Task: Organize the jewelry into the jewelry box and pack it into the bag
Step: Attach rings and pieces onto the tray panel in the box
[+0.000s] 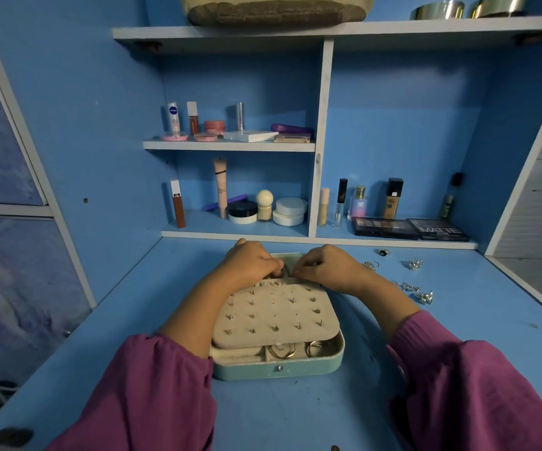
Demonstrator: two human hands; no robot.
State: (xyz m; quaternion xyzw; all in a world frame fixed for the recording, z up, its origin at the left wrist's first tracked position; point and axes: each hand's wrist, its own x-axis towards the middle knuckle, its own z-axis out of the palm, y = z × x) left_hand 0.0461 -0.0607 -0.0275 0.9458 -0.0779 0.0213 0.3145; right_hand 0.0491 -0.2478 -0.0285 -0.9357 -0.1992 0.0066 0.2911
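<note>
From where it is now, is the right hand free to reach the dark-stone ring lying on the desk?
Probably yes. The ring lies in the open on the desk, right of the right hand, with nothing between them. That hand is busy at the jewelry box and must let go first.

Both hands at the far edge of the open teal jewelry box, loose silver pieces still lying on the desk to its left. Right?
Not quite: the head view shows the loose silver pieces on the desk to the right of the jewelry box, not the left. The rest holds: the left hand and the right hand are both at the box's far edge.
</note>
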